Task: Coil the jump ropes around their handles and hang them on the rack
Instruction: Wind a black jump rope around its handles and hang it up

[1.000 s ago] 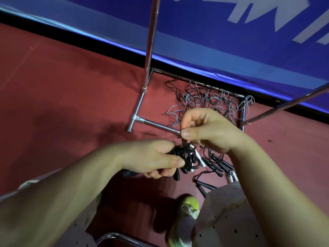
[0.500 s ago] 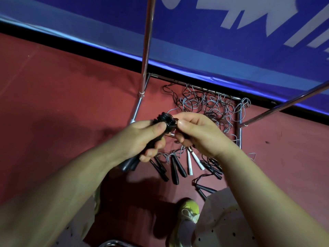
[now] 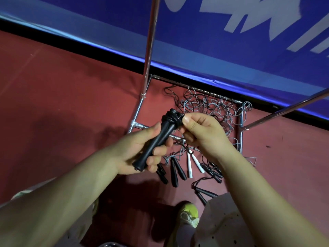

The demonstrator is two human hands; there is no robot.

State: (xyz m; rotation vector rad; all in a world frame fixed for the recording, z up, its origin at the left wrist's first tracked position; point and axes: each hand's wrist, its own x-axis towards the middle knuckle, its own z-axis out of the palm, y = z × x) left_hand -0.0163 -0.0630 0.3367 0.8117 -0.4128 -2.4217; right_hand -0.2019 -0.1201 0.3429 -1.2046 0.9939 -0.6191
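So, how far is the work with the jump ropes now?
Done: nothing hangs on the rack bar in view. In hand: the left hand grips a pair of black handles with cord coiled around their top, and the right hand pinches the coil. Left: hanging this rope, then the tangled ropes and loose handles on the floor.

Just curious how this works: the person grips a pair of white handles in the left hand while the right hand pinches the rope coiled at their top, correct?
Not quite. The head view shows the handles gripped in the left hand are black, not white; the white ones lie on the floor. The rest holds: the right hand pinches the coiled rope at their top.
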